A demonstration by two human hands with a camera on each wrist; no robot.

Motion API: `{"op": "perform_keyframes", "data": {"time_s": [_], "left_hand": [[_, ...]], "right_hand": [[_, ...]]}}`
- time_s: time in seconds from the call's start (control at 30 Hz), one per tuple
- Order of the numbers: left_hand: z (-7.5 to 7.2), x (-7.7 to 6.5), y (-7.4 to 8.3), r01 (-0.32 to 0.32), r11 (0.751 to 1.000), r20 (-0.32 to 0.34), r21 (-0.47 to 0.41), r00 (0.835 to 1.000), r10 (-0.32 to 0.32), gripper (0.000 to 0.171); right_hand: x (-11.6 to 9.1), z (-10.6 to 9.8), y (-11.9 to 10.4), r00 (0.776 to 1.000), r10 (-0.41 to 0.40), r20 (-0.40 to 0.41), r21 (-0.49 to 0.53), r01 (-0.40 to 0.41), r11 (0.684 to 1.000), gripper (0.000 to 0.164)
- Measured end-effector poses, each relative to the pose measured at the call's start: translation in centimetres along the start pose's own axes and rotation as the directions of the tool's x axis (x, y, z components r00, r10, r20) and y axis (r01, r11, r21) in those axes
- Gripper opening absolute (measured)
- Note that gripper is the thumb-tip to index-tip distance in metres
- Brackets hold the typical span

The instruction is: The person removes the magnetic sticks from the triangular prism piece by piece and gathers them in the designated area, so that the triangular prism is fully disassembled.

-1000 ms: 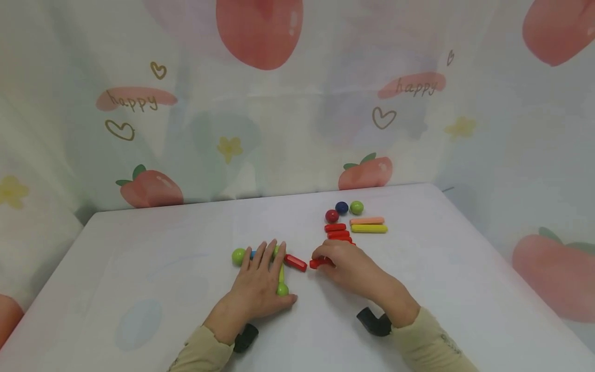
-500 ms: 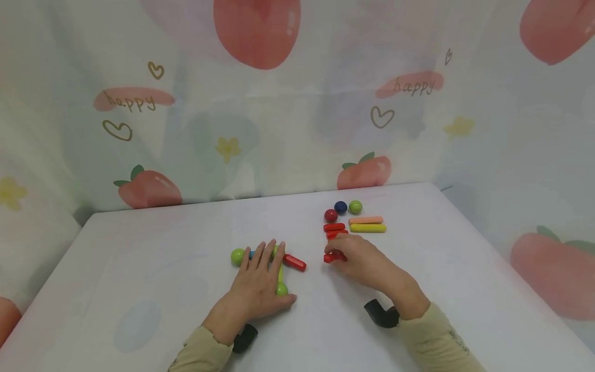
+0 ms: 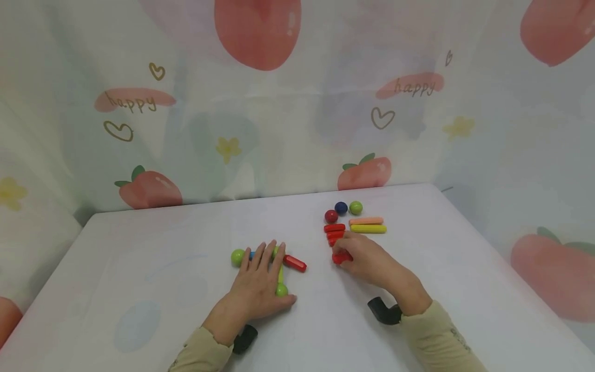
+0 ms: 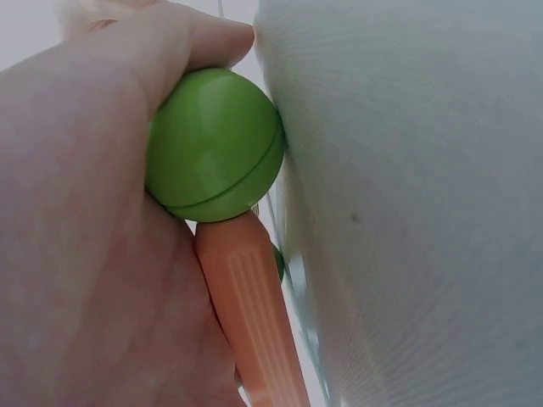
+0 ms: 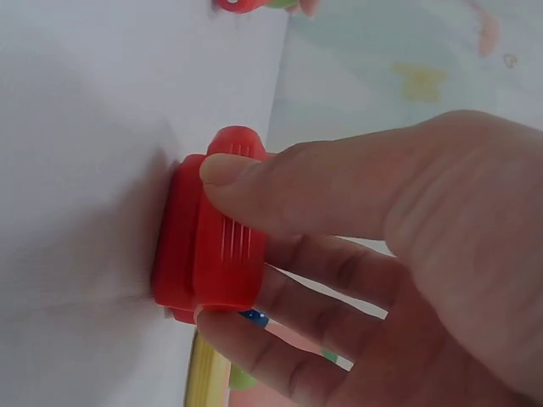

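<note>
Held red rod [image 5: 229, 254]: glossy, block-like, with tapered ends and fine lengthwise grooves; at the near end of the row of red rods.
Right hand [image 3: 372, 262]: pinching the held red rod, thumb on its grooved face.
Left hand [image 3: 260, 281]: fingers straight and spread, laid over the joined piece.
Joined piece [image 3: 281, 290]: green balls linked by rods; we see blue, yellow-green and orange [image 4: 254, 314], plus one projecting red rod [image 3: 295, 263].
Green balls in it: two plain; we think a third shows between the fingers, though the hand hides much.
Table [image 3: 139, 258]: far edge just beyond the loose balls; right edge well apart from the right hand.
Room: wide white surface left of the left hand; a gap between projecting and held rods.
Loose balls [image 3: 341, 208]: three; red, blue, green.
Loose rods [image 3: 334, 227]: we count three red, one orange, one yellow.
</note>
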State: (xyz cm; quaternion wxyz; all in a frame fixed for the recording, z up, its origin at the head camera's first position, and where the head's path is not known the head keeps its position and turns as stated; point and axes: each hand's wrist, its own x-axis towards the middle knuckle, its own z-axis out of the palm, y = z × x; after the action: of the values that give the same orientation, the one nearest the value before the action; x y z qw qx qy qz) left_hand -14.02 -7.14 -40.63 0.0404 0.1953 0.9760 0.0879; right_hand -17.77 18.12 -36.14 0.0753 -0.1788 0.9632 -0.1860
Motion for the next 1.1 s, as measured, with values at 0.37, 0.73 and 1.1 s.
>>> {"op": "perform_keyframes", "data": {"time_s": [0.37,0.73,1.1], "left_hand": [[0.2,0.1,-0.1,-0.008,1.000,-0.018,-0.006,1.000,0.008,0.101],[0.2,0.2,-0.1,-0.009,1.000,-0.016,-0.006,1.000,0.009,0.101],[0.1,0.1,0.0,-0.006,1.000,-0.009,0.009,1.000,0.006,0.102]], "right_hand": [[0.3,0.7,0.5,1.000,-0.021,0.017,-0.006,0.021,1.000,0.020],[0.4,0.7,0.3,0.997,-0.070,-0.041,-0.014,0.070,0.997,0.014],[1.1,2.9,-2.3,0.965,-0.228,-0.130,0.133,0.245,0.960,0.016]]}}
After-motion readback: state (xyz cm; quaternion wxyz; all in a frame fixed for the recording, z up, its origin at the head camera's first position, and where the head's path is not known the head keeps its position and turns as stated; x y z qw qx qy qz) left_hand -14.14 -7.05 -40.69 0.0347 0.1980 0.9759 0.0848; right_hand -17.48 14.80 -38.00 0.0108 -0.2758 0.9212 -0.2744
